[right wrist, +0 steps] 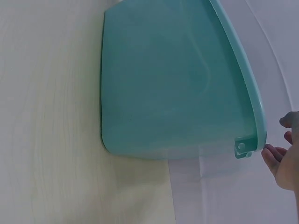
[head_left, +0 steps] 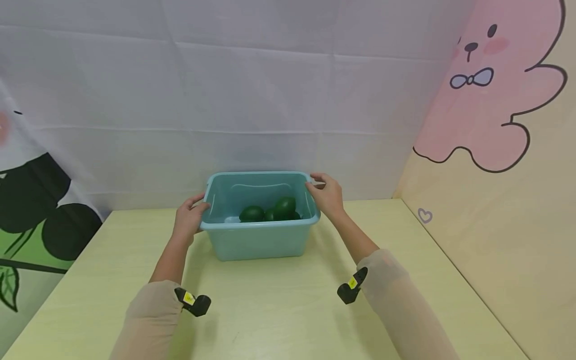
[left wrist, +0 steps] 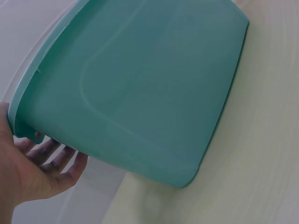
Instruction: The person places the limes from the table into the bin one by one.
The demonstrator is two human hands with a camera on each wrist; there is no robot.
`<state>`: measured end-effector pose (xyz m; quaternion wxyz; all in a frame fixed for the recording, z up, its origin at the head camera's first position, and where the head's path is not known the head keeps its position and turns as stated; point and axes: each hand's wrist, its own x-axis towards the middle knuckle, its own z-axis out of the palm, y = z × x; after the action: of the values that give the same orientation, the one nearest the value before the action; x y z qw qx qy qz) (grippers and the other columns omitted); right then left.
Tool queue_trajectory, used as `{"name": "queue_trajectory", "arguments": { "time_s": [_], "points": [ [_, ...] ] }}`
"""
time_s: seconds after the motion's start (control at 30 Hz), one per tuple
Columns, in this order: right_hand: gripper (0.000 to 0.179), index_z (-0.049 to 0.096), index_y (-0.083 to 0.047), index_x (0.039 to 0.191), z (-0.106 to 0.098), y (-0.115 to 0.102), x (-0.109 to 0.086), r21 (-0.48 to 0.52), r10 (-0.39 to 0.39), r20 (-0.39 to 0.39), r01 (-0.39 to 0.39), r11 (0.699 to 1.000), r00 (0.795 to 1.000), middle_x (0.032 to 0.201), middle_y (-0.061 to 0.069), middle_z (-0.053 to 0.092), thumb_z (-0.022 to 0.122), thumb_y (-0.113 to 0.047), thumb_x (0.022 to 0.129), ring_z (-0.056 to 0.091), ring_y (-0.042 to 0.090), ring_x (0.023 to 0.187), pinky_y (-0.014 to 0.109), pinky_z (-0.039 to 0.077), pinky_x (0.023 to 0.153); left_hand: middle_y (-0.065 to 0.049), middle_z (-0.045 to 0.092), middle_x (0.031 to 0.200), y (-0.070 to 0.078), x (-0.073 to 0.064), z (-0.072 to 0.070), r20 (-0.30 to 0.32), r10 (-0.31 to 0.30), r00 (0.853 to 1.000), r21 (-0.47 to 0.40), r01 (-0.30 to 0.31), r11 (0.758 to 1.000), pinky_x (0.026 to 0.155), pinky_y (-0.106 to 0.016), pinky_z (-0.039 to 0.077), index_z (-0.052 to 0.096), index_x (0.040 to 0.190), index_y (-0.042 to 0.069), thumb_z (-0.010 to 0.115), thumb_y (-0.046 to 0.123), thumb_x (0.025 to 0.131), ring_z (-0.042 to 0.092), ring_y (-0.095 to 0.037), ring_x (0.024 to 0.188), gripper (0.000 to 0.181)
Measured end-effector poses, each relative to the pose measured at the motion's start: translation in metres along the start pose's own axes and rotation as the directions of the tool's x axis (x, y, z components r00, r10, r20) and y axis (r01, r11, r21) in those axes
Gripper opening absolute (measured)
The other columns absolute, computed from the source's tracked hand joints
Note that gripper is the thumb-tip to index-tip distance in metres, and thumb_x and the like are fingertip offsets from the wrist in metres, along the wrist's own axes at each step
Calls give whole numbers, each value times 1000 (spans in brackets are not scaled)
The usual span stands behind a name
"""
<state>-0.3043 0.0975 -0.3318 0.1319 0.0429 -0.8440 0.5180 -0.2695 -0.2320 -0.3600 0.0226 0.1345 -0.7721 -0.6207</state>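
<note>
A light teal plastic bin (head_left: 258,242) stands upright on the table against the back cloth. Inside it lie several glossy dark green oval fruits (head_left: 252,214), resembling avocados, partly hidden by the front wall. At the bin's left end, my left hand (head_left: 189,218) grips the rim, thumb on top and fingers behind the outer wall; the left wrist view shows this hand (left wrist: 39,172) at the rim's corner. My right hand (head_left: 329,196) is at the back right corner. In the right wrist view, a fingertip of that hand (right wrist: 286,163) touches the rim corner while other fingers stand apart from it.
The pale yellow table (head_left: 270,310) reaches back to a creased white cloth (head_left: 252,90). A side panel with a pink bear drawing (head_left: 490,110) borders the right; black and green printed shapes (head_left: 27,200) are on the left. Small black devices (head_left: 193,302) sit on both sleeves.
</note>
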Motion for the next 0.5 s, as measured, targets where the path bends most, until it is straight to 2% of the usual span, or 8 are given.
{"name": "queue_trajectory", "arguments": {
  "time_s": [0.33,0.5],
  "points": [
    [32,62,-12,120,-18,10,-1,-40,32,-30,-33,999,999,126,9,59,55,-26,92,61,26,109,42,51,86,-16,35,149,1,-4,-4,22,-9,1000,-2,9,1000,61,-17,50,28,148,16,46,28,95,44,-37,126,57],
    [40,56,-8,127,-33,18,1,-137,68,45,-61,989,997,135,15,50,51,-30,94,54,33,117,47,46,93,-17,32,150,1,-6,-8,46,-23,999,-17,23,1000,62,-17,50,26,149,16,47,30,95,43,-35,127,59]
  ]
}}
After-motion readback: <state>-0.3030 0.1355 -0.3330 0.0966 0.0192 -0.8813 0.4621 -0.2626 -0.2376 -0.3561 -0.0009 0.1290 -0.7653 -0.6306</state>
